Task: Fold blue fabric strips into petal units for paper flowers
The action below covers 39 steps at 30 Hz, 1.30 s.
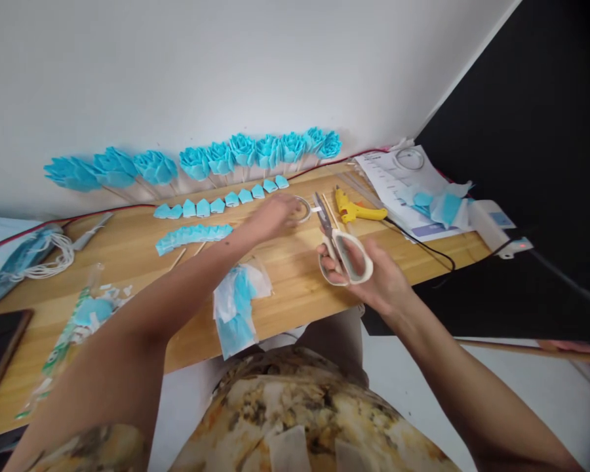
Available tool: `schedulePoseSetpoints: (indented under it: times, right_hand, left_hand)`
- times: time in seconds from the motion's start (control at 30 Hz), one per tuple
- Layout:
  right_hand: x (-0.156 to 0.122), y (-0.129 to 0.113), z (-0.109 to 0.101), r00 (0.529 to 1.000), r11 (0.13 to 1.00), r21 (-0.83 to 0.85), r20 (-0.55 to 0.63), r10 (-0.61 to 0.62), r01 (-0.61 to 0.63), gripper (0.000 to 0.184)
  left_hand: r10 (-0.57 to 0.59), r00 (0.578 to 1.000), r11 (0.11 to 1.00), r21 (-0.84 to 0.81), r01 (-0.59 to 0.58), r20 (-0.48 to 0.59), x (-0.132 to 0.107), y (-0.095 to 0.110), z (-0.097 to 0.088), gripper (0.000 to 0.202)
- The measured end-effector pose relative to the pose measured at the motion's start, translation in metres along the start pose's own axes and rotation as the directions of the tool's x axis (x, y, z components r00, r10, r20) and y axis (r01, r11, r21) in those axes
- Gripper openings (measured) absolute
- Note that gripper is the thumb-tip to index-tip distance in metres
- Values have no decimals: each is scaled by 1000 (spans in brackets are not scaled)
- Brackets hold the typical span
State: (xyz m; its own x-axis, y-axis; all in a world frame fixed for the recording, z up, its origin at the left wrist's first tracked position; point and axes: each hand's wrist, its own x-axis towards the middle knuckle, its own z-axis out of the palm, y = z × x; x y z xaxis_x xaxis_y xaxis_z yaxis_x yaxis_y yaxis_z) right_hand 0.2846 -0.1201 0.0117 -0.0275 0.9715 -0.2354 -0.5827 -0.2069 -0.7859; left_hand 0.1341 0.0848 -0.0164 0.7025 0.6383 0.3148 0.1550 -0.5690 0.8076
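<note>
My left hand (274, 217) is closed at the edge of a ring-shaped roll of tape (303, 209), its fingers partly blurred and hidden. A short white strip (316, 209) lies between the roll and the scissor blades. My right hand (381, 278) holds a pair of scissors (341, 248) with cream handles, blades pointing away from me. Just right of the blades is a thin wooden stick (331, 211), and beyond it lies a yellow glue gun (356, 208). Below my left forearm, blue petal pieces (236, 308) rest in clear plastic at the table's front edge.
Blue flowers on sticks (243, 151) lean along the wall. Two rows of folded blue pieces (217, 206) lie before them. A phone (0, 354), a coiled white cord (54, 257) and scraps (96, 311) are left. Printed paper (391, 180) and a power strip (491, 226) are right.
</note>
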Motion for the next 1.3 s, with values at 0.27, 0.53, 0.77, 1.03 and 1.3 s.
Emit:
schedulePoseSetpoints:
  times: [0.27,0.53,0.77,1.03,1.3]
  right_hand:
    - [20,5,-7,969,906,-345,-47,242,-243,32]
    - [61,-10,-14,996,685,-723,-54,74,-90,32]
    - [71,-19,-5,972,-355,-927,-36,-230,-119,43]
    - [114,3,69,935,-442,-865,327,-139,236,32]
    - [179,27,96,951,-351,-887,306,42,301,27]
  left_hand:
    - [-129,945,960,200,195,-302,-48,23,-75,14]
    - [-242,892,952,85,295,-383,-126,29,-92,14]
    - [-321,841,947,-117,300,-435,-148,33,-86,8]
    - [-367,787,930,-202,306,-496,-151,30,-83,9]
    - [-297,798,953,-110,283,-524,-153,25,-84,14]
